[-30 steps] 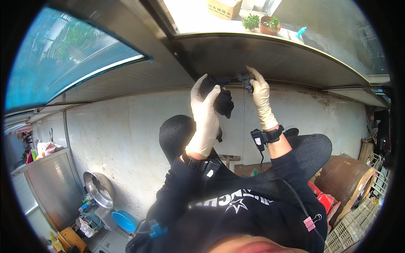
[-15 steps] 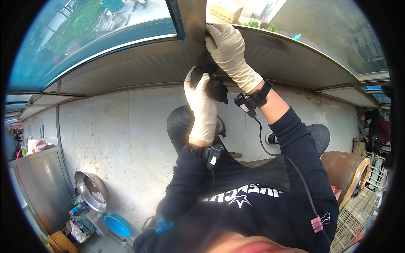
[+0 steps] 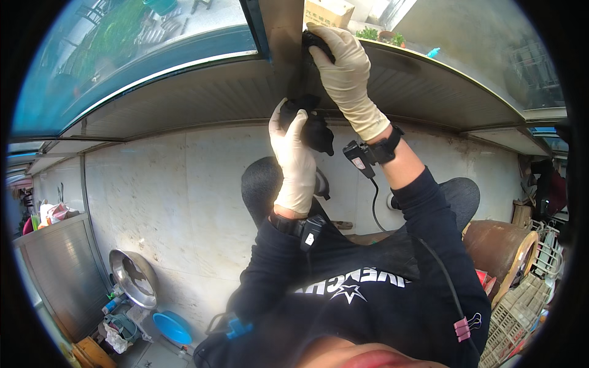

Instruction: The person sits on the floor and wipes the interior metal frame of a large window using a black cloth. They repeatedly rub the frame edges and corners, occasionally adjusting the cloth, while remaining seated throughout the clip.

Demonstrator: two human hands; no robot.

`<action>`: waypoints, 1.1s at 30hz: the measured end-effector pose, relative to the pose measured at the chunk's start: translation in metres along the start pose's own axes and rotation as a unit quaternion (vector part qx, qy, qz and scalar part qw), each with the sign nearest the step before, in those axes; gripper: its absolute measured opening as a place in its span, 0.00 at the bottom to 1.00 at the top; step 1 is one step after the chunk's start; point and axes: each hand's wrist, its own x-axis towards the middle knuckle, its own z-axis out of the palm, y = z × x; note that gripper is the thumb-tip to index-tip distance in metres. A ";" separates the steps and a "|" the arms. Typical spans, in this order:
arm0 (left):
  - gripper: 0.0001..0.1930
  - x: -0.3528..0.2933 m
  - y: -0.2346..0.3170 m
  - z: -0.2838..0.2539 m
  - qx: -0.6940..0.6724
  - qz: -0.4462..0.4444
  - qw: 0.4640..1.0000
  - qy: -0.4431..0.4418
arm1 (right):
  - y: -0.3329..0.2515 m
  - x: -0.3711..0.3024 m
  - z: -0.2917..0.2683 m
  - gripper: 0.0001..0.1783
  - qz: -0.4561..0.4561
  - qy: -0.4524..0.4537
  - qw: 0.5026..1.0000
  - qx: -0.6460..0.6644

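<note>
Both hands wear pale rubber gloves. My left hand [image 3: 293,162] grips a limp black bundle [image 3: 317,133], below the metal window post [image 3: 281,30]; whether it is cloth or a thin bag I cannot tell. Farther up, my right hand [image 3: 348,69] is closed on a dark, rough-looking pad [image 3: 315,44] at the right side of the post, by the lower corner of the right window. The fingers and glare from outside partly hide the pad. Below both windows runs a ribbed grey panel [image 3: 196,101].
A white wall [image 3: 153,178] stands below the ribbed panel. At lower left are a metal basin [image 3: 133,279] and a blue basin [image 3: 172,328]. A large brown pot [image 3: 498,250] and a plastic crate [image 3: 521,310] stand at lower right. A cable [image 3: 446,279] runs along my right arm.
My right hand has shifted slightly right, with its wrist lower, and the dark pad now shows in its fingers. The left hand keeps nearly the same place with the black bundle.
</note>
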 end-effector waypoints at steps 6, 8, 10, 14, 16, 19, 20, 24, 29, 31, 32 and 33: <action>0.24 -0.007 0.002 0.005 0.004 -0.005 1.000 -0.014 | 0.011 0.004 0.027 0.14 -0.113 0.047 0.985 -0.121; 0.24 -0.009 0.004 0.007 0.003 -0.014 1.000 -0.014 | 0.018 0.007 0.020 0.13 -0.131 0.002 0.982 -0.138; 0.24 -0.011 0.006 0.006 -0.002 -0.017 1.000 -0.011 | 0.024 0.009 0.006 0.12 -0.134 -0.004 0.980 -0.144; 0.24 -0.009 0.005 0.002 -0.016 -0.010 1.000 -0.003 | 0.021 0.010 -0.002 0.11 -0.114 0.036 0.983 -0.142; 0.25 -0.007 0.003 0.001 -0.010 -0.004 1.000 -0.001 | 0.013 0.009 0.007 0.11 -0.120 0.030 0.981 -0.153; 0.25 -0.003 0.000 0.003 0.005 -0.001 1.000 -0.009 | 0.008 0.010 0.024 0.12 -0.127 -0.011 0.981 -0.144; 0.25 -0.003 0.000 0.003 0.005 -0.004 1.000 -0.011 | 0.011 0.010 0.021 0.12 -0.131 0.000 0.982 -0.137; 0.25 -0.012 0.004 0.003 -0.005 -0.007 1.000 -0.021 | 0.031 0.009 -0.009 0.11 -0.150 0.004 0.976 -0.161; 0.27 -0.010 0.004 0.004 0.014 -0.015 1.000 -0.013 | 0.024 0.009 0.001 0.11 -0.154 0.043 0.979 -0.126; 0.27 -0.007 0.003 0.006 0.024 -0.014 0.999 -0.016 | 0.014 0.010 0.023 0.14 -0.147 -0.022 0.977 -0.154; 0.26 -0.007 0.002 0.007 0.026 -0.012 1.000 -0.011 | 0.014 0.009 0.022 0.13 -0.142 0.008 0.981 -0.134; 0.25 -0.008 0.002 0.007 0.027 -0.017 0.999 0.002 | 0.015 0.010 0.023 0.13 -0.146 0.001 0.982 -0.116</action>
